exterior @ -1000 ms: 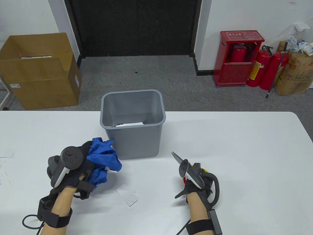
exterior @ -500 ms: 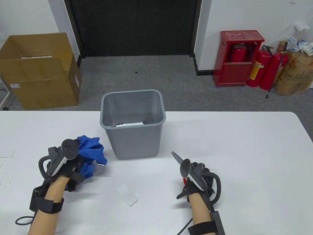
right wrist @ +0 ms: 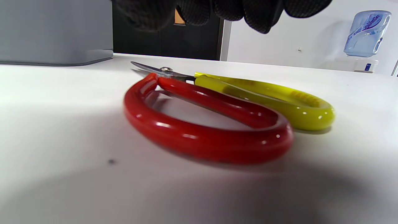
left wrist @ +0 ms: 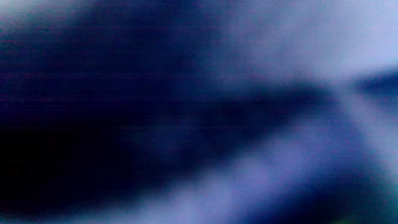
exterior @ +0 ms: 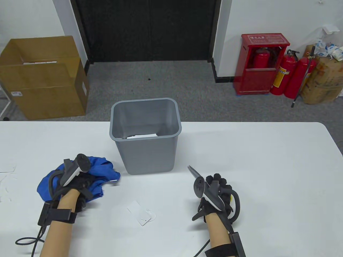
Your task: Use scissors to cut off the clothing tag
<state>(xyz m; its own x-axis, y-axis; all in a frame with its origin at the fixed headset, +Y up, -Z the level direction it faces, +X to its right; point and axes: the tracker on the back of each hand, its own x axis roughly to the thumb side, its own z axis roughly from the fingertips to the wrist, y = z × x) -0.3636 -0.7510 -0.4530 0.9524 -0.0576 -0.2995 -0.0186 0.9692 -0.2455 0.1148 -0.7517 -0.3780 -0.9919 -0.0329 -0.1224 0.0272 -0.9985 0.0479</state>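
Scissors [right wrist: 224, 115] lie flat on the table [exterior: 268, 160] to the right of the grey bin [exterior: 146, 133], so we read our right hand [exterior: 214, 190], fingers lifted clear above the red and yellow loops, as holding nothing. Left of the bin, our left hand [exterior: 77, 184] presses the blue garment [exterior: 101, 168] down, perhaps to steady it; how far that hand is closed, and where the tag is, we cannot tell.

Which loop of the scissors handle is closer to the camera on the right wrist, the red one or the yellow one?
The red plastic handle loop. In the right wrist view it lies in front, large and low in the frame, while the yellow plastic handle loop lies behind it on the white table.
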